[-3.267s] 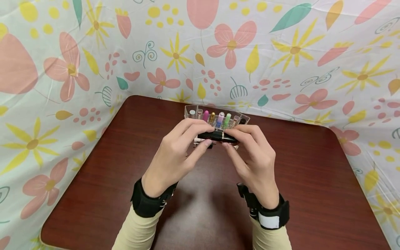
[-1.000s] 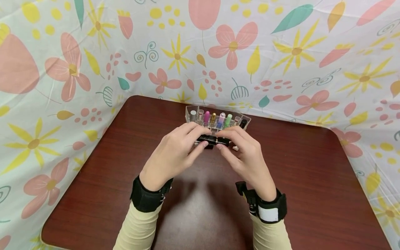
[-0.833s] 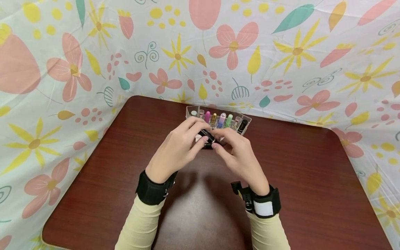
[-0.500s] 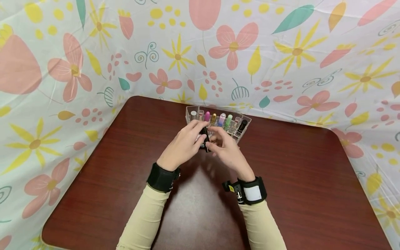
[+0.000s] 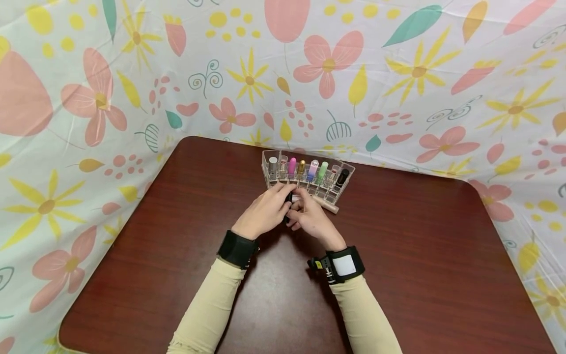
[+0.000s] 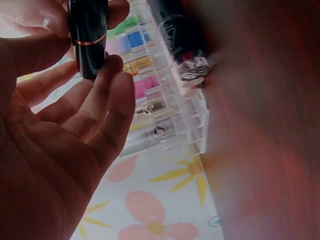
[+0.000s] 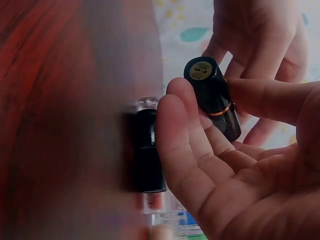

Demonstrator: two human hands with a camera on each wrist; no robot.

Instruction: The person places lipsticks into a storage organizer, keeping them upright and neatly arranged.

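Note:
A black lipstick tube (image 5: 289,198) with a thin gold ring stands nearly upright between my two hands, in front of a clear lipstick organizer (image 5: 331,194). My left hand (image 5: 267,211) pinches it from the left, thumb and fingertips on its lower part in the left wrist view. From the other side my right hand (image 5: 313,219) holds the same tube between thumb and fingers. The right wrist view shows the round label on the end of the lipstick tube (image 7: 210,92). In the head view, fingers hide most of it.
Several lipsticks, among them a magenta one (image 5: 292,166) and a green one (image 5: 323,171), stand in the organizer's back row. A beige tube (image 5: 326,205) lies along its front. Another black tube (image 7: 149,150) lies there too. Brown table (image 5: 420,246) surrounds them; patterned cloth (image 5: 283,73) hangs behind.
The black lipstick tube has turned from lying sideways to nearly upright. Both hands have come closer together, and the right hand has moved left. More of the organizer and the beige tube now show.

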